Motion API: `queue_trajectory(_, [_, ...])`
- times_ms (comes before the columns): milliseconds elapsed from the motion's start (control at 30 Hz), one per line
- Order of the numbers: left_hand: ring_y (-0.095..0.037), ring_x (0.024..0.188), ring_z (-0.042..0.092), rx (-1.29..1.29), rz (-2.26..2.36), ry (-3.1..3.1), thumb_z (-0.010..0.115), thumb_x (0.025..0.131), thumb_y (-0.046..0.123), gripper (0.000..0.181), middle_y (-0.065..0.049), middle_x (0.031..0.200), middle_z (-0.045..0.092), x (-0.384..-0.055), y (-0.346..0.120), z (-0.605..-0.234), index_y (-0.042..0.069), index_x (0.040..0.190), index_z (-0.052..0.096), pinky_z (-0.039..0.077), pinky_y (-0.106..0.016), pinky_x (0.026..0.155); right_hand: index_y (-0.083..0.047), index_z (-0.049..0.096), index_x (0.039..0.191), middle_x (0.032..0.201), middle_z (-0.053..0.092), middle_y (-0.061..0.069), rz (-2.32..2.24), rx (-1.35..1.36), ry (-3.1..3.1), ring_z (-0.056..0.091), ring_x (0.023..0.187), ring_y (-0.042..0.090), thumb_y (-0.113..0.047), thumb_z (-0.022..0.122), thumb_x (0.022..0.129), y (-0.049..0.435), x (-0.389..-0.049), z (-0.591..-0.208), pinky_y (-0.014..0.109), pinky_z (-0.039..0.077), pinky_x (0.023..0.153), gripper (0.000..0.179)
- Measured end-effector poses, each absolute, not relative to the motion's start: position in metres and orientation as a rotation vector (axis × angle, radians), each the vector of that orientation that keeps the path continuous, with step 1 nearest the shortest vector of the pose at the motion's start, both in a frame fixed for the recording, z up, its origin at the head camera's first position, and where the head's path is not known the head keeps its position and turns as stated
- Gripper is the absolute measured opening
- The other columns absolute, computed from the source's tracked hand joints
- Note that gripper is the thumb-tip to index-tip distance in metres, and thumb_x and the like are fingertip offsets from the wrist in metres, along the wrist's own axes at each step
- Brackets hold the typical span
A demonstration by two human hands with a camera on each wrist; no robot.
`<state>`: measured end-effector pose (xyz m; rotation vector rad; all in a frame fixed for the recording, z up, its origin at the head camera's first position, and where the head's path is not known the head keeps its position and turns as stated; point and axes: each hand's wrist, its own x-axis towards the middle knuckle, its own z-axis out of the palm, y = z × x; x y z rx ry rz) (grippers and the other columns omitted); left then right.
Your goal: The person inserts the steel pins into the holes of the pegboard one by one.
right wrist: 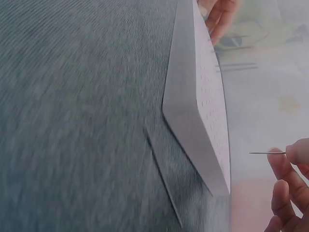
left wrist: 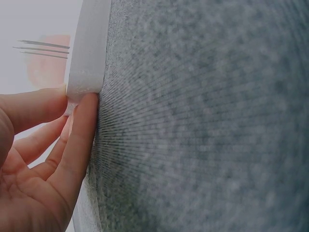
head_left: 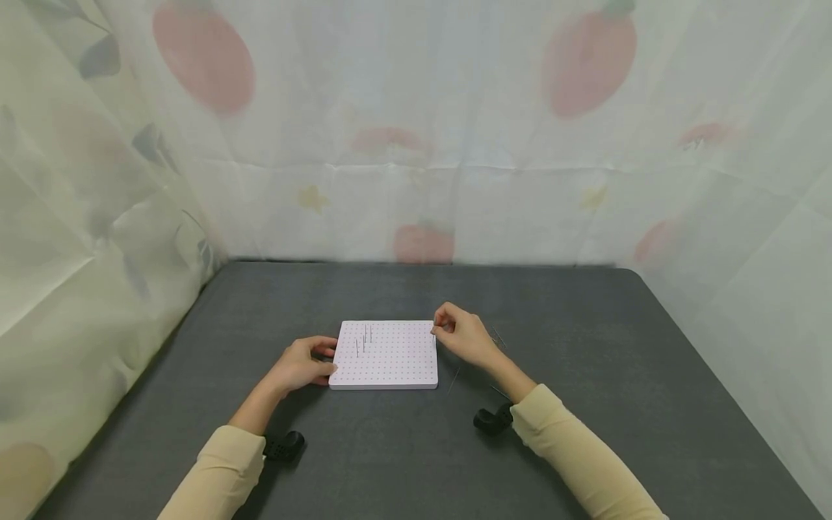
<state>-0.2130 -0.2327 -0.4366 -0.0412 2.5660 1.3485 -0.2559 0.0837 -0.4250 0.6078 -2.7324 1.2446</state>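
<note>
A white pegboard (head_left: pixel 396 361), dotted with rows of small holes, lies flat on the table. Several thin metal pins (head_left: pixel 364 345) stand upright in its left half. My left hand (head_left: pixel 304 366) holds the board's left edge, thumb and fingers at the front left corner (left wrist: pixel 79 92). Above the board's back right corner, my right hand (head_left: pixel 463 334) pinches another thin metal pin (right wrist: pixel 263 153) between thumb and index finger. In the right wrist view this pin's free end points out past the fingertips, apart from the board.
Loose metal pins lie on the dark grey table (head_left: pixel 390 448) right of the board: one near its front right corner (head_left: pixel 453 379), one behind the right wrist (head_left: pixel 499 336), another by the right sleeve (head_left: pixel 500 392). Black wrist cameras (head_left: pixel 284 446) sit below both wrists. Printed curtains (head_left: pixel 416 108) surround the table.
</note>
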Motion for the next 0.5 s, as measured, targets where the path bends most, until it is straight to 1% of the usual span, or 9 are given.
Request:
queue_trajectory(167, [-0.017,0.085,0.067,-0.038,1.343,2.564,0.068,0.085,-0.001,0.055,-0.026,0.125,0.058,-0.213,-0.233,-0.437,-0.005,0.138,0.051,0.063,-0.034,0.069,-0.012,0.061,0.091,0.084,0.068,0.002,1.248,0.625,-2.710,0.048,0.069,0.010,-0.012,0.066,0.089,0.070,-0.256,-0.425,0.019,0.035,0.058,0.005])
queue_trajectory(500, [-0.018,0.085,0.068,-0.037,1.328,2.582,0.069,0.085,0.000,0.056,-0.027,0.125,0.058,-0.212,-0.233,-0.436,-0.005,0.138,0.051,0.063,-0.035,0.069,-0.011,0.063,0.092,0.085,0.069,0.003,1.212,0.699,-2.685,0.051,0.070,0.010,-0.011,0.065,0.090,0.045,-0.257,-0.425,0.017,0.037,0.059,0.003])
